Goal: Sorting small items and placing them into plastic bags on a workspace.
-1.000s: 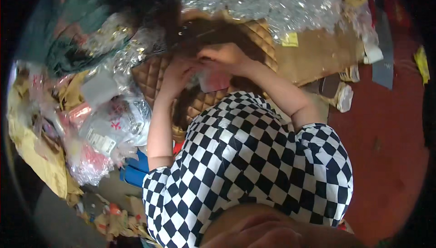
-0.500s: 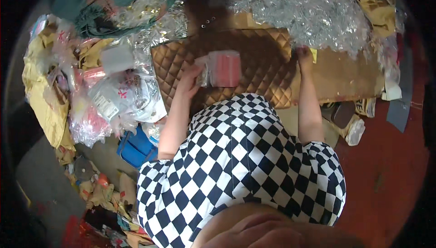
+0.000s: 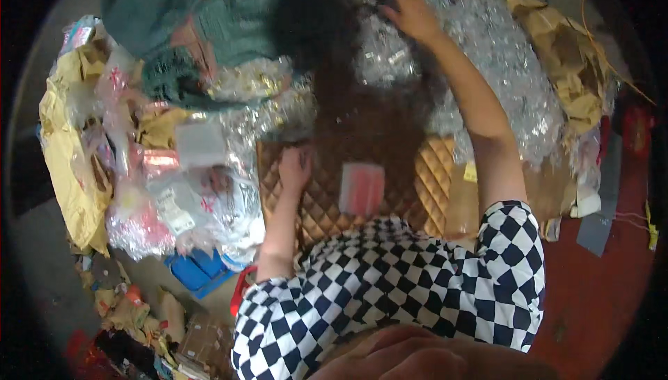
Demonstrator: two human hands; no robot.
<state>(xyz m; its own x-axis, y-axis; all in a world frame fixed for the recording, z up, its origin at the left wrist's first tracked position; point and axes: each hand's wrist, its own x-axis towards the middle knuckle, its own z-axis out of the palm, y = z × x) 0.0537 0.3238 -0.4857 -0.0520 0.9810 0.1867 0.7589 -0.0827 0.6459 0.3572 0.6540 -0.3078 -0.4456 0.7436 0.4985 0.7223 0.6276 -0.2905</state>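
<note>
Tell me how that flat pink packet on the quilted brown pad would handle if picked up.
The pink packet lies thin and flat on the quilted pad, so it is probably light and floppy. Its surface looks like glossy film, likely slippery. Being flat, it should not roll. The left hand rests beside it, not touching.

A small pink rectangular packet [image 3: 362, 187] lies flat on the brown quilted pad [image 3: 431, 171], near the middle. To the left, clear plastic bags [image 3: 188, 206] with white labels and pink contents sit heaped. A yellow label [image 3: 470, 172] lies at the pad's right edge. A large heap of small clear shiny packets [image 3: 480, 46] fills the far side.
</note>
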